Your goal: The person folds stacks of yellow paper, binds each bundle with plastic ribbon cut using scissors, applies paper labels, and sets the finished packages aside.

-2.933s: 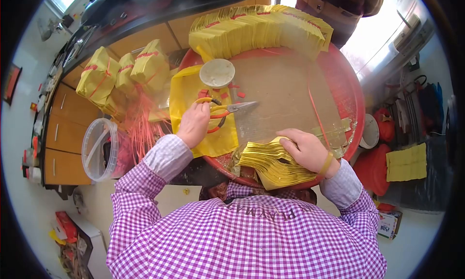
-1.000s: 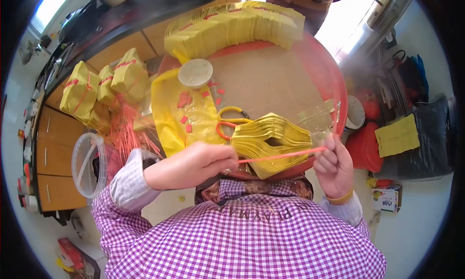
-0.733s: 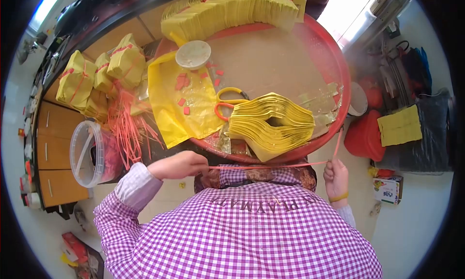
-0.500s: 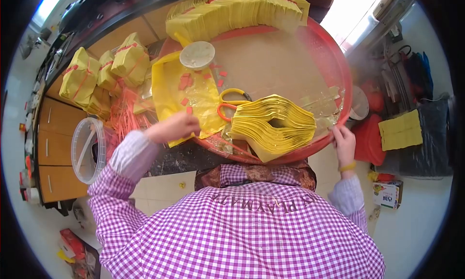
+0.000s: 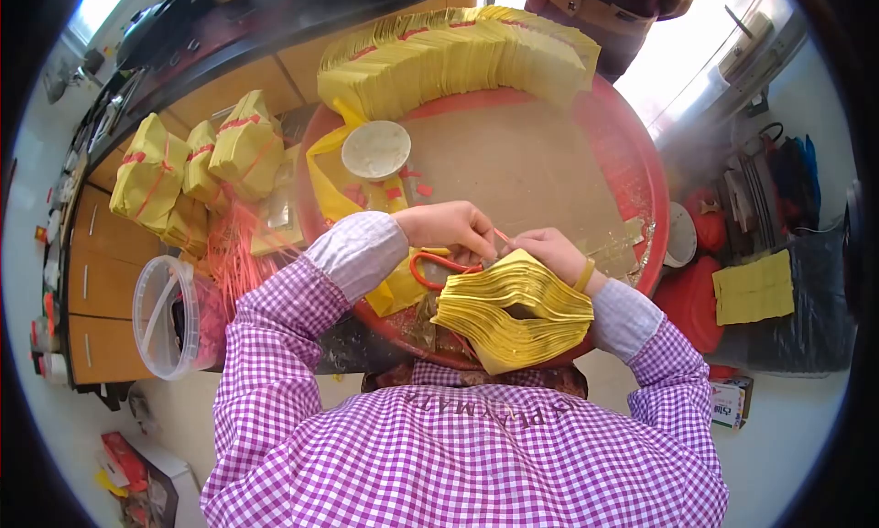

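My left hand (image 5: 452, 229) pinches a red strip (image 5: 501, 236); right hand (image 5: 547, 247), I can't tell. Paper bundle (image 5: 499, 337) beside both, likely for reach.

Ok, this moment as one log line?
left hand: pinching pink strip | right hand: at far edge of paper stack | scissors: partly hidden

My left forearm (image 5: 316, 276) slants toward 2 o'clock from an elbow (image 5: 252, 317) bent out near 8 o'clock; my right forearm (image 5: 645, 322) runs up between 10 and 11 o'clock from an elbow (image 5: 685, 368) near 4 o'clock. My left grip (image 5: 453, 226) has its fingers (image 5: 481, 242) bent together in a pinch. My right grip (image 5: 551, 248) points toward 10 o'clock, its fingertips gathered just beside the left ones.
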A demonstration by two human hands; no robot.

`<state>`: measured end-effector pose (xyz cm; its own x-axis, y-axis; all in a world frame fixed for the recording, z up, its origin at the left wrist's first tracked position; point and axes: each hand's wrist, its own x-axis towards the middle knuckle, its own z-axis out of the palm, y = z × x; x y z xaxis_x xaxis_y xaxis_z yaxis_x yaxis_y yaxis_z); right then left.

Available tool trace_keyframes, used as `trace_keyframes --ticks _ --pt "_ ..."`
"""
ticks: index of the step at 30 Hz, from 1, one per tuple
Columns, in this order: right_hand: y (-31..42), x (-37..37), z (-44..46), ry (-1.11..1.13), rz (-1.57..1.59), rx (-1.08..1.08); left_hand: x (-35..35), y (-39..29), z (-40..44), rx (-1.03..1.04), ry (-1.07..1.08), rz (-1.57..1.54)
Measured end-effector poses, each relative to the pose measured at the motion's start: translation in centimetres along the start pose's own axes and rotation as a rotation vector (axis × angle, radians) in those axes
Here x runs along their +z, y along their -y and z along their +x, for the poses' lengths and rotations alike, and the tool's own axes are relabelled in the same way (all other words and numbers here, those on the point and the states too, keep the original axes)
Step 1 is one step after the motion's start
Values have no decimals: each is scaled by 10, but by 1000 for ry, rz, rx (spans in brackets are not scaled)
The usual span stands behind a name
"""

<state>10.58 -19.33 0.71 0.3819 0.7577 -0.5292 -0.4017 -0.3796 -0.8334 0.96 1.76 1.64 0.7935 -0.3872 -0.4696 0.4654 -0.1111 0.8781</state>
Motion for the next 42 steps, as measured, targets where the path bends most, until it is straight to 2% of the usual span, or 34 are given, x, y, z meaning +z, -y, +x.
trace_keyframes --ticks 1,3,5,6,8,10,11,13,15,19,23,24,28,29,33,34,38,39,42 --pt "0 1 -1 -2 4 1 -1 2 3 -3 3 0" --pt "2 0 -5 36 -4 23 0 0 10 107 -6 -216" --pt "-4 -7 -1 44 -203 -38 8 -14 11 130 -47 -109" --pt "-1 -6 -4 42 -260 -68 9 -12 16 168 11 -191" --pt "0 -2 -9 56 -200 -96 22 -5 22 351 -197 -28" --pt "-5 2 -12 124 -43 -63 30 20 37 407 -348 -64" --pt "-7 0 -13 157 -80 22 36 28 44 416 -349 -54" --pt "-21 -3 -5 88 -19 29 43 38 55 694 -559 -38" --pt "-24 1 -5 87 174 69 53 30 44 430 -279 -587" --pt "-26 3 -5 69 233 93 51 47 49 316 -272 -661" --pt "-40 -9 8 117 360 65 47 29 22 61 -537 -34" --pt "-41 -9 9 122 362 69 49 30 17 56 -541 -37" --pt "-45 -7 15 120 494 190 54 36 2 313 -516 255" --pt "-41 -5 14 123 498 193 53 36 4 307 -517 254" --pt "-24 9 0 81 541 187 48 32 21 725 -846 687" --pt "-26 9 0 82 544 189 48 32 20 722 -844 687" --pt "-35 5 -2 39 462 106 42 31 11 258 -472 363" --pt "-36 5 -2 44 463 106 42 30 10 255 -475 364" --pt "-40 3 1 63 439 78 42 27 9 107 -413 -50"
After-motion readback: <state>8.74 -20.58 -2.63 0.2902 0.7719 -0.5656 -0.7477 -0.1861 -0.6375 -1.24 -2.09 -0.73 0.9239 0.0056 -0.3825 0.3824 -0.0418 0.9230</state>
